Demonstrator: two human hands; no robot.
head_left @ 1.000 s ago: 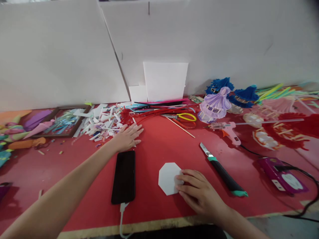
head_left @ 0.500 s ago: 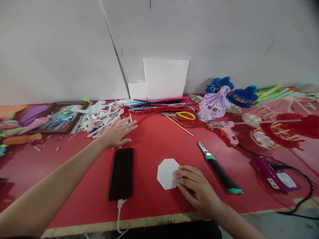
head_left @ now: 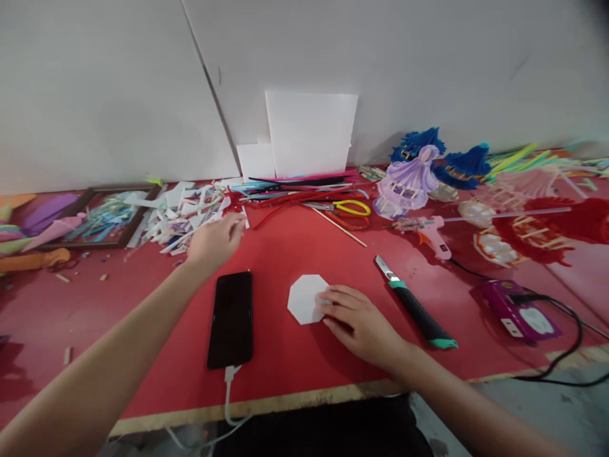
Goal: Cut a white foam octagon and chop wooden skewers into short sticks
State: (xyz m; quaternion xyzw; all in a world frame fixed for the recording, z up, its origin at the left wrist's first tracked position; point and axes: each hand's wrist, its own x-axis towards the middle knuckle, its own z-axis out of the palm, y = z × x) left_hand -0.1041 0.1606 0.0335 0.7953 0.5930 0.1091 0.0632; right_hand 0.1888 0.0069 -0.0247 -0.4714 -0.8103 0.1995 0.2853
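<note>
A white octagonal piece of card or foam board lies on the red table. My right hand has its fingertips and thumb closed at its right edge. My left hand is at the right side of a heap of white scraps, fingers curled in and slightly blurred. Whether anything is pinched in them is hidden. Below that hand lies a black phone with a white cable plugged in. To the right of my right hand rests a utility knife with its blade out.
Behind are yellow-handled scissors, a thin stick, pipe cleaners and white boards against the wall. At right are a pink glue gun, a purple power socket and doll-like dresses. A brown frame is at left.
My left hand, spread flat before, has curled its fingers by the scraps. My right hand stays at the octagon's edge. The whole view has shifted slightly.
</note>
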